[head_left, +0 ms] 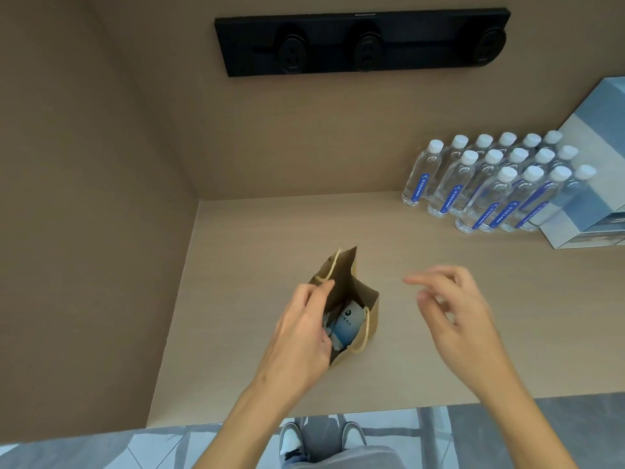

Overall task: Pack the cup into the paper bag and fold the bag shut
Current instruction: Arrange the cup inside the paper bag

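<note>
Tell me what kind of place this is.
Probably a hotel or office service counter: rows of identically labelled water bottles stand on a beige counter in a wall niche, under a black socket strip, with stacked printed boxes beside them.

matt kraft paper bag (363,301), clear plastic bottles (487,187)

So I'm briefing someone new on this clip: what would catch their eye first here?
Probably the open paper bag at the counter's middle, a blue-and-white cup already inside, with the left hand holding its rim and the right hand hovering empty beside it. Next, the cluster of water bottles at back right, under a black socket strip.
</note>
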### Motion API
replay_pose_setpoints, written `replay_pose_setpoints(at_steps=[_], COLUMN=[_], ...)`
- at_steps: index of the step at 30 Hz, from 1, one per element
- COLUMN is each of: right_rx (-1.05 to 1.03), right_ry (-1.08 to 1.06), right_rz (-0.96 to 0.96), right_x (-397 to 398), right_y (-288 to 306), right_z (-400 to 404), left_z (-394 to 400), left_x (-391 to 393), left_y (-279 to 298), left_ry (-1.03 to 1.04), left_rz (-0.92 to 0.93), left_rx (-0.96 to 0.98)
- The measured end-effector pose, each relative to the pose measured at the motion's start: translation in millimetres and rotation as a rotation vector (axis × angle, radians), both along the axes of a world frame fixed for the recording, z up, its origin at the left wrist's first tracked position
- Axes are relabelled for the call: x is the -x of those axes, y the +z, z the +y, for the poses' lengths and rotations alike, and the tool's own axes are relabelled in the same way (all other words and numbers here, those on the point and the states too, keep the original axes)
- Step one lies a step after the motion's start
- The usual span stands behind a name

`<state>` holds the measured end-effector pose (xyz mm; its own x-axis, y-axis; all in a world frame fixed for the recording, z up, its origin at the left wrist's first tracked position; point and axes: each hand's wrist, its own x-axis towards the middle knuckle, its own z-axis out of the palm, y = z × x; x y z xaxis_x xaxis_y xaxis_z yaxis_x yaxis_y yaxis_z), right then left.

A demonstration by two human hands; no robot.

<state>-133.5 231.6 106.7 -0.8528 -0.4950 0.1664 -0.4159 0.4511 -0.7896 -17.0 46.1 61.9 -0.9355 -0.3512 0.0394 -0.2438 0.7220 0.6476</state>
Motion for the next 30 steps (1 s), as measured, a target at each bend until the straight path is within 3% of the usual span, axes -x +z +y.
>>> replay_pose_setpoints(at_steps=[3,7,11,15,19,23,27,30], right_rx=[-0.133,-0.429,-0.566,-0.573,-0.544,-0.509,-0.522,-0.483], right_ry=[0.14,0.329,0.231,0.131,0.147,0.193,0.219,0.231], right_rz=[0.027,-0.076,-0.138,-0.202,-0.127,-0.114,0.04,0.369], right_x=[15.7,23.0,24.9,16.1,1.8,-8.5,-16.2,-11.4], right_y=[4.0,-4.9,-23.0,-32.2,-30.6,-31.6,-27.4,-20.0], right_z=[-24.4,-52.2,-43.5,-29.3,-25.9,-21.0,-20.0,-25.6], left_z=[0.1,-2.6,-3.8,-6.8,-8.8,-9.0,-5.9,-1.0], left_x=[-0.4,2.4,-0.5,-7.3,-21.9,-31.7,-27.3,-18.6], left_y=[-1.1,-2.1,-6.1,-9.4,-8.5,-8.6,-5.1,-3.7], left_ry=[-0.047,-0.104,-0.039,0.187,0.266,0.309,0.244,0.197], left_rz=[-0.005,0.012,0.039,0.106,0.167,0.01,-0.087,-0.1], left_rx=[-0.043,-0.048,-0.027,-0.119,-0.125,-0.158,-0.214,-0.248])
